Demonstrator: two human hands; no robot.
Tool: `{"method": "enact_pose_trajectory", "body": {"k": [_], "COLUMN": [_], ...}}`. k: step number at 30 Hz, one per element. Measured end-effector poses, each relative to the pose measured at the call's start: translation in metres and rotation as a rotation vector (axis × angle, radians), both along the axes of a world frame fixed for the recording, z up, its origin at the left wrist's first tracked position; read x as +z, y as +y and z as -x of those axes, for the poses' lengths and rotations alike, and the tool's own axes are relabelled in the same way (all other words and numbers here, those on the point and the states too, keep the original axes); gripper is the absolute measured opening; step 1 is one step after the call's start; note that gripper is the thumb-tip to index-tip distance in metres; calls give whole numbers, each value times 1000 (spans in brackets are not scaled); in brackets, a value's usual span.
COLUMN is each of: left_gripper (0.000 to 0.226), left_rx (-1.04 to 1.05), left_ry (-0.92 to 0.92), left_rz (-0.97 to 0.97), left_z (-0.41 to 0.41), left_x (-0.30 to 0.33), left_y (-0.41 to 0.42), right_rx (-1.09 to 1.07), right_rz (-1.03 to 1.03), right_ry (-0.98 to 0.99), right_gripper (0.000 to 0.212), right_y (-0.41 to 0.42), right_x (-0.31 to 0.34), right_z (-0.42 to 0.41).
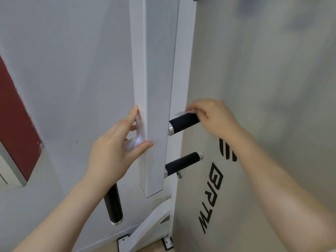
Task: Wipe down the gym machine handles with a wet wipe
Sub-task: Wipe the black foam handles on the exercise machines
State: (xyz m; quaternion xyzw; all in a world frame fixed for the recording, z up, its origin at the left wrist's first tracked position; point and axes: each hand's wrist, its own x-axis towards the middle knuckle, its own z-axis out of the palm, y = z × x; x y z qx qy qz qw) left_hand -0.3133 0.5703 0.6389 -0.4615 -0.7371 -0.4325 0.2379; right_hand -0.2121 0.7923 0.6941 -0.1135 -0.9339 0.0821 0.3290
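A white square post point(154, 88) of the gym machine rises through the middle of the view. Three black foam handles stick out from it: an upper right handle point(183, 122), a lower right handle point(183, 163) and a lower left handle point(113, 204). My right hand point(212, 119) is closed over the outer end of the upper right handle, with a white wet wipe point(189, 111) pinched under its fingers. My left hand point(116, 148) presses another white wipe point(134, 140) against the left side of the post; what lies behind that wipe is hidden.
A grey panel point(263, 124) with black lettering stands just right of the post. A pale wall point(72, 70) with a dark red framed panel point(16, 120) lies to the left. The machine's white base brace point(151, 222) is bolted to the floor below.
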Motion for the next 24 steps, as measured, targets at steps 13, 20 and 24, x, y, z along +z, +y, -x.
{"method": "enact_pose_trajectory", "body": {"k": [13, 20, 24], "left_gripper": [78, 76, 78], "left_rx": [74, 71, 82], "left_ry": [80, 50, 56], "left_rz": [48, 85, 76], "left_z": [1, -7, -12], "left_x": [-1, 3, 3], "left_y": [0, -2, -2], "right_rx": [-69, -49, -219], "right_rz": [-116, -2, 290], "right_ry": [396, 551, 725], "right_gripper": [40, 30, 28], "right_y": [-28, -30, -21], "right_x": [-55, -64, -63], "right_z": [11, 11, 5]}}
